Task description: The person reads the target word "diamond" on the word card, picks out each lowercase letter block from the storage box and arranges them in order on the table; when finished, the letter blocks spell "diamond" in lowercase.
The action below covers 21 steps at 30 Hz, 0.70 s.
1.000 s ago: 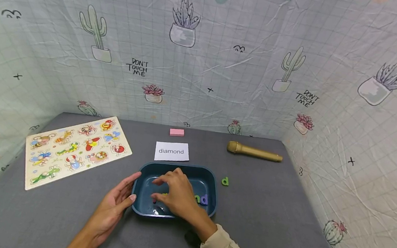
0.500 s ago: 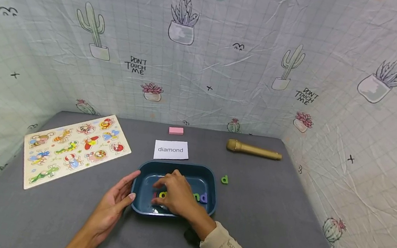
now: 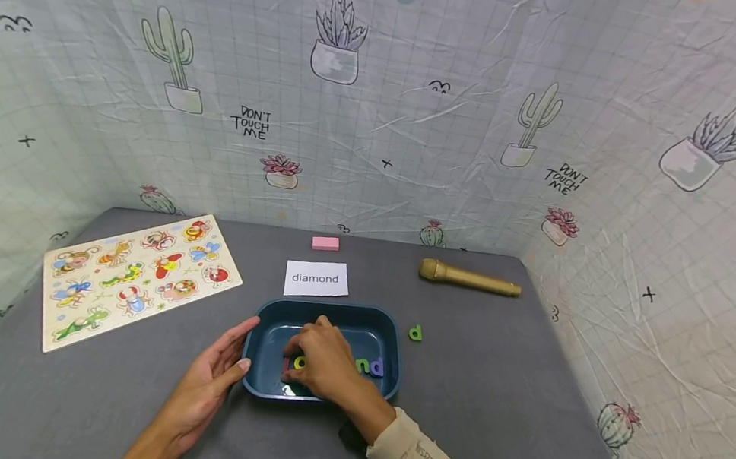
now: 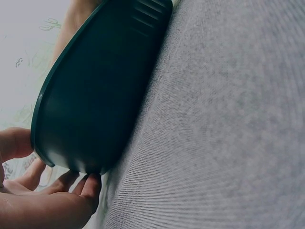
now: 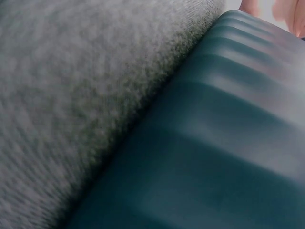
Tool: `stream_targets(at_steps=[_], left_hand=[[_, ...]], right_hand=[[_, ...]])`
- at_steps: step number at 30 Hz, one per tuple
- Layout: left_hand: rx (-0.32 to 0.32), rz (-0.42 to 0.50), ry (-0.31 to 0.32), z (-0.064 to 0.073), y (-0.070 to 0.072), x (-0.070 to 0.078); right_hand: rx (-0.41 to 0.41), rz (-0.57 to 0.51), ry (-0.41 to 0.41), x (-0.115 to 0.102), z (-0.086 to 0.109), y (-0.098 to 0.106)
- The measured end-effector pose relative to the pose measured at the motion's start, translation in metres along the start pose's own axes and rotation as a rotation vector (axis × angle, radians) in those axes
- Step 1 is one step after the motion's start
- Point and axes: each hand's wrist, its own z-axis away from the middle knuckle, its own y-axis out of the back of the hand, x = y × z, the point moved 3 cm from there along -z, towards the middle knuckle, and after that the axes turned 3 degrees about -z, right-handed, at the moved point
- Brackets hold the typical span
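Spread against the dark-blue tray's point(image 3: 269, 341) left end, the left hand point(image 3: 211, 375) likely steadies it; inside, the right hand point(image 3: 326, 362) pinches a red letter point(image 3: 285, 366), seemingly by its ends, probably sparing the neighbouring yellow letter point(image 3: 299, 363).

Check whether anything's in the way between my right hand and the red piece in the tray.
Nothing visible is: your right hand is over the tray, thumb and a finger at the red piece. The yellow letter lies close on its right, partly under the hand, and doesn't appear to block it.
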Motion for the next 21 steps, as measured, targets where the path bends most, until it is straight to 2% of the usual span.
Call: stream_targets(at_steps=[11,21], left_hand=[[-0.002,0.020,-0.010,-0.0007,-0.0003,-0.0013],[-0.002,0.029,-0.025,-0.0002,-0.0003,-0.0016]], right_hand=[[0.020,-0.013,0.024,-0.0023,0.0022,0.0035],[0.117,-0.041,0.065,-0.0032,0.0050,0.0078]])
